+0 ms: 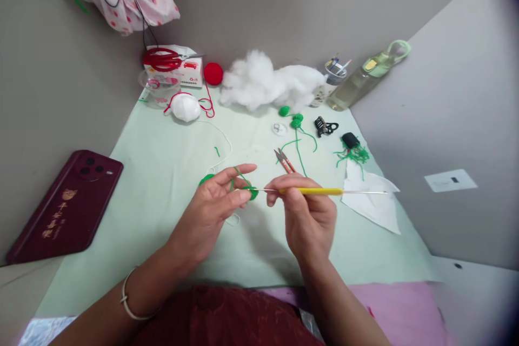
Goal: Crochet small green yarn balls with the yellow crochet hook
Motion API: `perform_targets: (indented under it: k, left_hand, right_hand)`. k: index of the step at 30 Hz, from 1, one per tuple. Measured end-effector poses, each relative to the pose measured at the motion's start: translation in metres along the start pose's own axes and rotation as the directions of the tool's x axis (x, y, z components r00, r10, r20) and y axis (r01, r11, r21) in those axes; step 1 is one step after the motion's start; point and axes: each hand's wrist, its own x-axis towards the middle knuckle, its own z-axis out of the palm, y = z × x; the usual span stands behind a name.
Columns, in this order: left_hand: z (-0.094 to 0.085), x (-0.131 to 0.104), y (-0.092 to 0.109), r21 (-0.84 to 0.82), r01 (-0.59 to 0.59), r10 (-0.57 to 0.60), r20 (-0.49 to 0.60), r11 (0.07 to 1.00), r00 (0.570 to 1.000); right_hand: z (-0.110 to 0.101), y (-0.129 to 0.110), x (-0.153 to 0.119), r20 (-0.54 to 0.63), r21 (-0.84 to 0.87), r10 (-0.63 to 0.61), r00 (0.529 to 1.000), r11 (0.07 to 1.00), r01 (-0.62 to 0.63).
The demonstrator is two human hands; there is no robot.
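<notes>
Between the thumb and fingers of my left hand (214,205) is a small green crochet piece (253,193). Green yarn (242,175) runs from it up over my raised index finger. My right hand (306,211) grips a crochet hook (312,191) by its yellow handle. The hook's thin metal shaft points left and its tip meets the green piece; whether it passes through a stitch I cannot tell. Behind my left hand, part of a green yarn ball (206,179) shows. Red-handled thread snips (285,161) lie just beyond my right hand.
White stuffing (267,84) lies along the back wall beside a red yarn ball (213,73). A white yarn ball (185,107) sits at back left. Small green crocheted pieces (297,120), a black hair claw (325,127) and a water bottle (367,78) are at right. A maroon phone (67,205) is at left.
</notes>
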Motion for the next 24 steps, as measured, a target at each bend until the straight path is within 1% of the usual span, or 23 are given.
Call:
perform_targets:
  k: [2,4,6,7,9,10,11,12,13,15,16,18,20,22,24]
  left_hand:
    - [0.001,0.000,-0.002,0.060,-0.037,0.037,0.010,0.998,0.999]
    - [0.002,-0.001,-0.005,0.097,-0.080,0.081,-0.006,0.992,0.997]
    - [0.002,-0.002,-0.007,0.101,-0.109,0.114,-0.040,0.989,0.993]
    - [0.002,-0.002,-0.007,0.086,-0.104,0.109,-0.053,0.991,0.993]
    - [0.002,-0.001,-0.008,0.025,-0.039,0.040,-0.042,0.999,0.998]
    - [0.001,-0.001,-0.008,-0.017,0.010,-0.010,-0.019,1.000,1.000]
    - [0.000,0.000,-0.007,-0.061,0.056,-0.055,0.007,0.997,0.998]
    - [0.000,0.001,-0.007,-0.101,0.090,-0.087,0.031,0.991,0.996]
    - [-0.001,0.002,-0.006,-0.131,0.107,-0.102,0.045,0.986,0.994]
    - [-0.001,0.003,-0.005,-0.146,0.079,-0.076,0.024,0.986,0.997]
    - [-0.001,0.003,-0.005,-0.119,0.047,-0.047,0.002,0.992,0.999]
    - [0.000,0.002,-0.004,-0.019,-0.019,0.018,-0.038,1.000,0.999]
    - [0.001,0.001,-0.004,0.068,-0.058,0.063,-0.065,0.996,0.996]
    - [0.003,0.000,-0.004,0.082,-0.050,0.055,-0.070,0.995,0.996]
    - [0.004,-0.001,-0.004,0.045,-0.010,0.012,-0.044,0.999,0.999]
  right_hand:
    - [0.003,0.000,0.001,0.034,-0.013,0.022,0.999,1.000,-0.021]
    - [0.005,0.001,-0.001,0.041,-0.114,-0.007,0.999,0.993,0.012]
    - [0.005,0.002,-0.004,0.059,-0.265,-0.102,0.993,0.957,0.114]
    - [0.004,0.003,-0.007,0.099,-0.350,-0.167,0.981,0.917,0.192]
    - [0.002,0.004,-0.010,0.205,-0.475,-0.278,0.938,0.810,0.344]
    - [0.001,0.004,-0.010,0.231,-0.495,-0.306,0.924,0.781,0.382]
    - [0.000,0.004,-0.010,0.224,-0.486,-0.313,0.923,0.785,0.384]
    - [-0.001,0.003,-0.009,0.184,-0.452,-0.296,0.937,0.821,0.348]
    - [-0.001,0.002,-0.007,0.118,-0.394,-0.257,0.959,0.875,0.282]
    - [0.001,0.000,-0.003,0.009,-0.221,-0.127,0.992,0.967,0.126]
    - [0.002,-0.001,-0.001,-0.009,-0.136,-0.062,0.998,0.989,0.061]
    - [0.004,-0.001,0.002,0.009,-0.039,0.015,1.000,0.999,-0.015]
    - [0.004,0.001,0.002,0.044,-0.051,0.036,0.998,0.998,-0.034]
    - [0.004,0.003,0.001,0.055,-0.067,0.038,0.998,0.997,-0.034]
    - [0.003,0.004,-0.001,0.050,-0.040,0.062,0.997,0.997,-0.060]
